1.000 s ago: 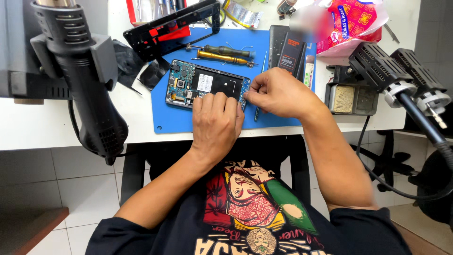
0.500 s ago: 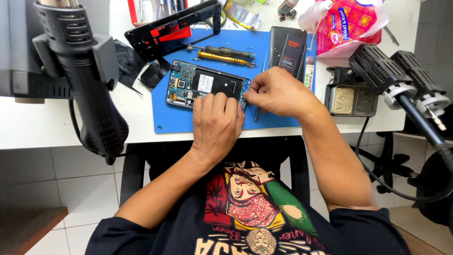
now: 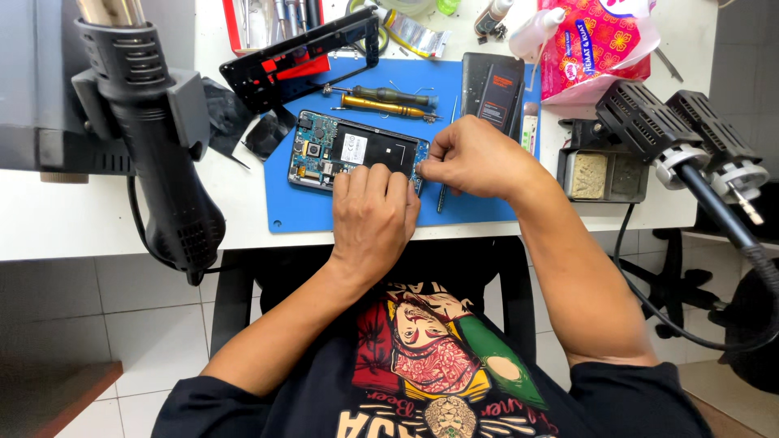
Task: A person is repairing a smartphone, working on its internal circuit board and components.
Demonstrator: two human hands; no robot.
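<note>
An opened phone (image 3: 357,152), its circuit board and black battery exposed, lies on a blue work mat (image 3: 316,211). My left hand (image 3: 372,219) rests on the phone's near edge, fingers pressing down on it. My right hand (image 3: 475,158) is at the phone's right end with thumb and fingertips pinched on that edge. A thin metal tool (image 3: 441,201) runs under this hand and sticks out toward me; whether the hand holds it is hidden.
Two screwdrivers (image 3: 389,100), a black phone cover (image 3: 493,85) and a black-and-red frame (image 3: 300,61) lie beyond the phone. A hot-air gun (image 3: 166,154) hangs at the left. A solder-sponge holder (image 3: 600,174), two black tool handles (image 3: 673,138) and a pink packet (image 3: 596,45) sit at the right.
Both hands stay at the phone in nearly the same pose. Only the view has shifted slightly.
</note>
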